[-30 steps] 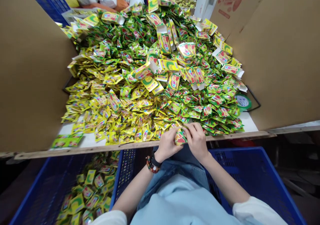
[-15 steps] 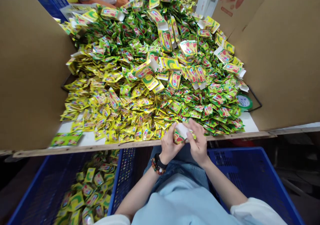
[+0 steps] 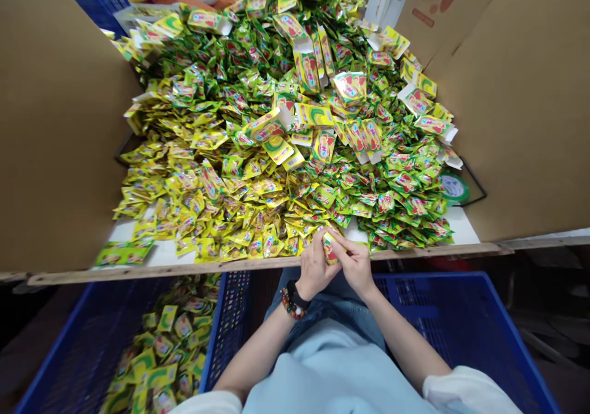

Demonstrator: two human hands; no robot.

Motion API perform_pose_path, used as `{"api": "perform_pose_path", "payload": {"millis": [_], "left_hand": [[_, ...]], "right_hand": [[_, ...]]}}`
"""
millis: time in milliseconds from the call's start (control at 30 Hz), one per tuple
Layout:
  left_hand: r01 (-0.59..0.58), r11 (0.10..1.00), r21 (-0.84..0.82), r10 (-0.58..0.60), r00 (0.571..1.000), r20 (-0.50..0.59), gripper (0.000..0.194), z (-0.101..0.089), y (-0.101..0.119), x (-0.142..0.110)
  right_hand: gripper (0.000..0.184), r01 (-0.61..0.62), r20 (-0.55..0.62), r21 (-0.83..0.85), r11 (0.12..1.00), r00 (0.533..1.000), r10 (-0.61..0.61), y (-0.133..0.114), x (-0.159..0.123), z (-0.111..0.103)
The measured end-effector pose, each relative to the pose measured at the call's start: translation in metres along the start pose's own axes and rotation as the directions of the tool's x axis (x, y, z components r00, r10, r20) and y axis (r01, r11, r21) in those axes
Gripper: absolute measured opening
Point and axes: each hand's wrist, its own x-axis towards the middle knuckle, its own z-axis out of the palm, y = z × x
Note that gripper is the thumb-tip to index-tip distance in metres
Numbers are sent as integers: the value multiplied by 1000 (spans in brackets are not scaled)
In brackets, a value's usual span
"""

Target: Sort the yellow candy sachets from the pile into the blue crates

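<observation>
Both hands meet at the table's front edge around one small candy box point(image 3: 330, 249), yellow and green with red print. My left hand point(image 3: 316, 266), with a dark band and beads at its wrist, is closed round the box's left side. From the right, my right hand point(image 3: 357, 269) grips the box with fingers bent over its upper end. The fingers partly cover the box. Just beyond lies a big heap of yellow and green sachets point(image 3: 249, 199), with several small boxes on top, such as a yellow box point(image 3: 314, 115) and an open-ended box point(image 3: 265, 125).
Cardboard walls point(image 3: 55, 125) flank the heap at left and right. A wooden strip point(image 3: 184, 271) runs along the table edge. Below left, a blue crate point(image 3: 212, 340) holds many filled-looking boxes point(image 3: 161, 343); another blue crate point(image 3: 498, 334) stands below right. A green tape roll point(image 3: 455, 188) lies at right.
The box's white open flap no longer shows; my right hand has moved left and closed onto the box. One more yellow box shows on the pile in the left crate.
</observation>
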Motion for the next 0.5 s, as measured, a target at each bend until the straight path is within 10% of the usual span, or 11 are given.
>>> {"api": "perform_pose_path", "payload": {"millis": [233, 500], "left_hand": [[-16, 998, 53, 17, 1000, -23, 60, 0, -5, -3], [-93, 996, 15, 94, 993, -76, 49, 1, 0, -1]], "right_hand": [[31, 128, 105, -119, 985, 988, -116, -3, 1, -5], [39, 498, 304, -283, 820, 857, -416, 10, -5, -5]]}}
